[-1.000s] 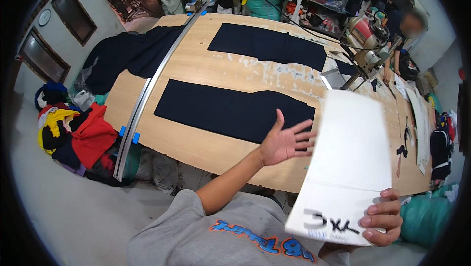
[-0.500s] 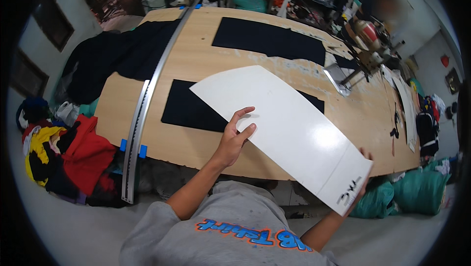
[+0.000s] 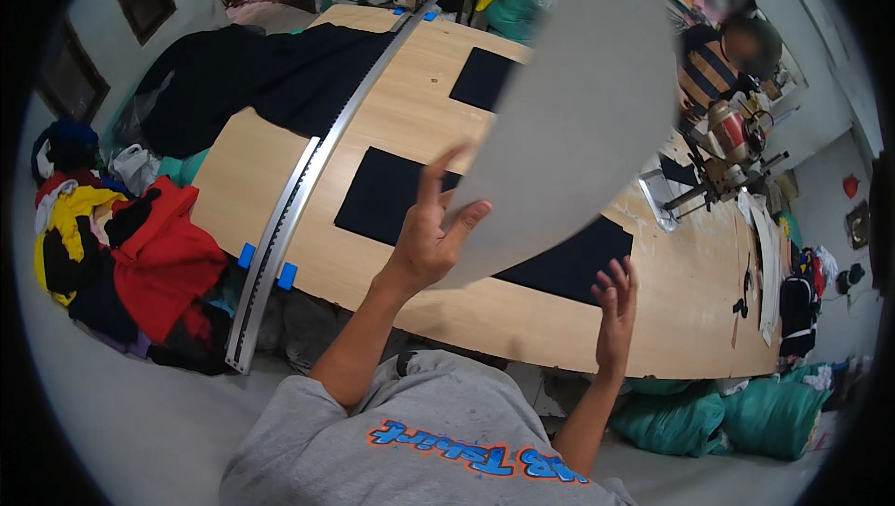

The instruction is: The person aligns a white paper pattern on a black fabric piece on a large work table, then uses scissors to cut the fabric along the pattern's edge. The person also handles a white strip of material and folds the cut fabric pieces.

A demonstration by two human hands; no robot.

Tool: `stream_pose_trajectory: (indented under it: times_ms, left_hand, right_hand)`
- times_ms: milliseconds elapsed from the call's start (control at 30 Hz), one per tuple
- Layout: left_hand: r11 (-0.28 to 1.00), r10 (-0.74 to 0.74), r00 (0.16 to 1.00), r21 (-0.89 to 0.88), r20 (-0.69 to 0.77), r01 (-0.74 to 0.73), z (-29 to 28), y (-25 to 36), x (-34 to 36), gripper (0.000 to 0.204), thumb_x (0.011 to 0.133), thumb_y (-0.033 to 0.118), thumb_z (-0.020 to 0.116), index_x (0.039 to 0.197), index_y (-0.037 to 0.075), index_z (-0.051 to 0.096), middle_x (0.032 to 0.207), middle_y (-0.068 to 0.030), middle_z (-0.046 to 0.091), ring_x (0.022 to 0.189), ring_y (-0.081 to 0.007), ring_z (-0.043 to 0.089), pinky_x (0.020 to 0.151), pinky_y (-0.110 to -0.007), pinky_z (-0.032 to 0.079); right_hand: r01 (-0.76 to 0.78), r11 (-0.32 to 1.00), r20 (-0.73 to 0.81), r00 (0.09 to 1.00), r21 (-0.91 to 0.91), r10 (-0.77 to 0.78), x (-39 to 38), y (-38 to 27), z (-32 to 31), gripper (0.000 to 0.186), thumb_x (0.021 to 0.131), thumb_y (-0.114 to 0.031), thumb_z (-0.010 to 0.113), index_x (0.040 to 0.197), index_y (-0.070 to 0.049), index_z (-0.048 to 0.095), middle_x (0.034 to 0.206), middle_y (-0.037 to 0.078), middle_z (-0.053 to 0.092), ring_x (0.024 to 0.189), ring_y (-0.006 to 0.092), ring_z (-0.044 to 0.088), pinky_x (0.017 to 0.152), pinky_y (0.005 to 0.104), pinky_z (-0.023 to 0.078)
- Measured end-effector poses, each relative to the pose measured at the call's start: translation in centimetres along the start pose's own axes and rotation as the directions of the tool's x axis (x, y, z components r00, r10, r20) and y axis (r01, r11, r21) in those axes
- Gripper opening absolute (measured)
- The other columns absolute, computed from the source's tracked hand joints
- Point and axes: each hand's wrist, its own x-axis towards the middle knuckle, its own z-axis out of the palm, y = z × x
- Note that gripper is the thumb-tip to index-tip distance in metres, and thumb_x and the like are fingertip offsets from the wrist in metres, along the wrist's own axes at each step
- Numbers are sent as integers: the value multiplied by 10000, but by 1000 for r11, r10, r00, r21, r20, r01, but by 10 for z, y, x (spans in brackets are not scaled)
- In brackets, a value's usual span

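A large white pattern board (image 3: pixel 578 105), blurred by motion, stands tilted up over the table. My left hand (image 3: pixel 431 235) grips its lower left edge, thumb in front and fingers behind. Off to the right, my right hand (image 3: pixel 613 315) is open, fingers raised, apart from the board. Beneath them a folded black fabric piece (image 3: pixel 378 194) lies across the table, its middle hidden by the board. Farther back, another black fabric piece (image 3: pixel 482 79) shows only partly beside the board.
A metal rail (image 3: pixel 312 156) with blue clamps crosses the wooden table (image 3: pixel 392 273) at left, beside black cloth (image 3: pixel 252 82). A cutting machine (image 3: pixel 722 147) stands at right, near another person (image 3: pixel 713 68). Colourful clothes (image 3: pixel 154 263) lie at lower left; green bundles (image 3: pixel 764 413) at lower right.
The board has swung from lying slanted toward me to standing upright, its far end raised. My right hand has let go of its end. The left hand keeps its hold.
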Motion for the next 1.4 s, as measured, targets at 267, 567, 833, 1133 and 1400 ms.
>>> stream_pose_trajectory:
  times_ms: [267, 567, 833, 1133, 1400]
  left_hand:
    - [955, -61, 976, 296, 211, -4, -13, 24, -2, 290, 949, 253, 779, 1191, 100, 733, 968, -116, 789, 878, -257, 782, 766, -312, 572]
    - [668, -495, 864, 677, 96, 308, -44, -82, -21, 503, 992, 515, 644, 1346, 159, 682, 1145, -188, 754, 1127, -368, 697, 976, -472, 517]
    - [353, -468, 784, 726, -409, 590, -135, -205, -136, 863, 982, 578, 659, 1592, 35, 382, 1465, -313, 544, 1362, -398, 562, 1188, -441, 391]
    - [499, -856, 473, -93, -207, 862, -107, -215, -159, 897, 1033, 588, 598, 1632, 4, 276, 1457, -238, 567, 1282, -291, 608, 1042, -383, 491]
    - [607, -722, 676, -602, -147, 518, -104, -168, -76, 840, 1028, 767, 349, 1626, 178, 325, 1559, -207, 420, 1307, -370, 595, 1063, -462, 511]
  right_hand:
    - [-55, 769, 88, 996, 637, -2, 3, 20, -28, 773, 998, -393, 707, 1585, -35, 355, 1568, 124, 451, 1468, 301, 425, 1235, 519, 325]
    - [-271, 870, -7, 954, 412, 300, -32, 53, 6, 431, 1035, -157, 656, 1426, -27, 527, 1180, 112, 691, 934, 197, 743, 595, 331, 684]
    - [-379, 722, -31, 874, 579, 484, -20, 135, -4, 493, 1033, -225, 692, 1466, -76, 507, 1358, 94, 610, 1239, 249, 620, 908, 438, 598]
    - [-410, 440, 178, 860, 798, 478, 2, 180, 9, 446, 1078, -211, 615, 1482, -62, 499, 1432, 113, 605, 1304, 268, 599, 1065, 467, 543]
    - [-366, 504, 344, 929, 782, 139, 31, 153, -20, 440, 1033, -314, 667, 1449, -192, 591, 1425, 6, 650, 1306, 183, 587, 1193, 440, 378]
